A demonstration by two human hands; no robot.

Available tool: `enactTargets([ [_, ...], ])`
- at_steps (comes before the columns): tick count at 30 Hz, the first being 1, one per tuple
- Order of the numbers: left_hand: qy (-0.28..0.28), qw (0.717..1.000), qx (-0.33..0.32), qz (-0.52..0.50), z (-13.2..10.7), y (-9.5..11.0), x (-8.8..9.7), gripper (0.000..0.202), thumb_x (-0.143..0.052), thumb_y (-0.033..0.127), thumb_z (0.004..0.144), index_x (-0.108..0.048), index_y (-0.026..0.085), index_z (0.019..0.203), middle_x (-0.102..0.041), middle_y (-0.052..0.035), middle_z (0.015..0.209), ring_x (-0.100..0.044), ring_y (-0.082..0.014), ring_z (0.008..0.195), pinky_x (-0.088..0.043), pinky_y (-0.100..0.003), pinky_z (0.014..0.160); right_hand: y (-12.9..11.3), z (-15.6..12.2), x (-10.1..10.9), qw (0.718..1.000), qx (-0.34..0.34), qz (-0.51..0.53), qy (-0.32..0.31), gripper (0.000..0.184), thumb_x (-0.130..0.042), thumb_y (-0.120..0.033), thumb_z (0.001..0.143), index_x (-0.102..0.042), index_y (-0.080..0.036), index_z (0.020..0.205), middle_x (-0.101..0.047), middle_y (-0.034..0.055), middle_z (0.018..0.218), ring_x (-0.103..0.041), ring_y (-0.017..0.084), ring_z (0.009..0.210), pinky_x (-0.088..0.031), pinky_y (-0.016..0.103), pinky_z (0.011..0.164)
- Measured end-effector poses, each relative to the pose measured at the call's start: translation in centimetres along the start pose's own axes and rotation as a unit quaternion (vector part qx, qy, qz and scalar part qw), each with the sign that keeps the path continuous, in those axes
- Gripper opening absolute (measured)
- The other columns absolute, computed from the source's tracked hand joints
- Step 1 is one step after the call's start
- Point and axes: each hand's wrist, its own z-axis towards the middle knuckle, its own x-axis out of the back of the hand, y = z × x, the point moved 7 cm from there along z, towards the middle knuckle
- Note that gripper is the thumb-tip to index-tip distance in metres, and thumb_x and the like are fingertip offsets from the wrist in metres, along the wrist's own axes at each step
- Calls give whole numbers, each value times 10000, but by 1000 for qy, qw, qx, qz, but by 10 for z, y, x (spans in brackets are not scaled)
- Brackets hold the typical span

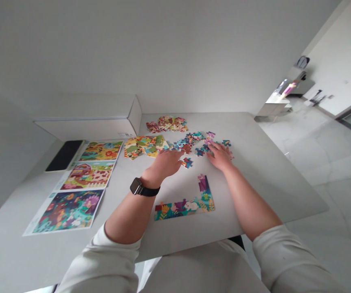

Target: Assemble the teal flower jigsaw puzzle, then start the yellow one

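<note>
My left hand [170,161], with a black watch [145,188] on its wrist, lies low over the left side of the loose jigsaw pieces [189,138], fingers stretched out. Near its fingertips is a blue and orange piece [187,162]. My right hand [220,157] rests palm down on the right side of the pile, fingers apart, touching purple and dark blue pieces [209,138]. Pieces under both hands are partly hidden. Closer to me, joined pieces form an L-shaped puzzle strip [190,206] with a white rabbit and plants.
Yellow-green pieces [145,145] are heaped left of my left hand, with a red and cream pile [171,123] behind. Picture sheets [68,211] lie at the left beside a black phone-like slab [64,155]. A white box [86,127] stands against the wall.
</note>
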Motion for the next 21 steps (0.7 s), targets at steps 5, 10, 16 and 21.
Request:
enactTargets([
  [5, 5, 1000, -4, -6, 3, -5, -9, 445, -482, 257, 1086, -689, 230, 1479, -751, -124, 1465, -706, -295, 1361, -522, -428, 1168, -6, -4, 0, 999, 23, 24, -12, 388, -580, -468, 1109, -775, -357, 1426, -575, 75, 1681, -468, 358, 1579, -167, 713, 1357],
  [10, -2, 1000, -8, -16, 5, -6, -16, 457, -492, 207, 1050, -705, 235, 1454, -758, -117, 1455, -709, -285, 1357, -509, -433, 1198, -6, -9, 1, 999, 24, 29, -6, 365, -618, -479, 1091, -789, -380, 1398, -605, 79, 1644, -497, 360, 1551, -159, 727, 1351],
  [16, -8, 1000, -6, -2, 5, -5, -15, 437, -468, 247, 1100, -693, 207, 1472, -749, -138, 1468, -706, -290, 1375, -508, -430, 1201, 8, -8, 5, 999, -31, 13, 22, 453, -631, -466, 1068, -718, -350, 1497, -643, 112, 1581, -532, 387, 1494, -192, 764, 1324],
  [21, -16, 1000, -2, -9, 5, -6, -12, 434, -476, 272, 1106, -698, 193, 1471, -748, -152, 1465, -716, -298, 1360, -521, -434, 1191, 18, -9, 7, 997, -65, -10, 42, 425, -608, -381, 1050, -749, -344, 1449, -669, 123, 1520, -570, 392, 1432, -242, 754, 1303],
])
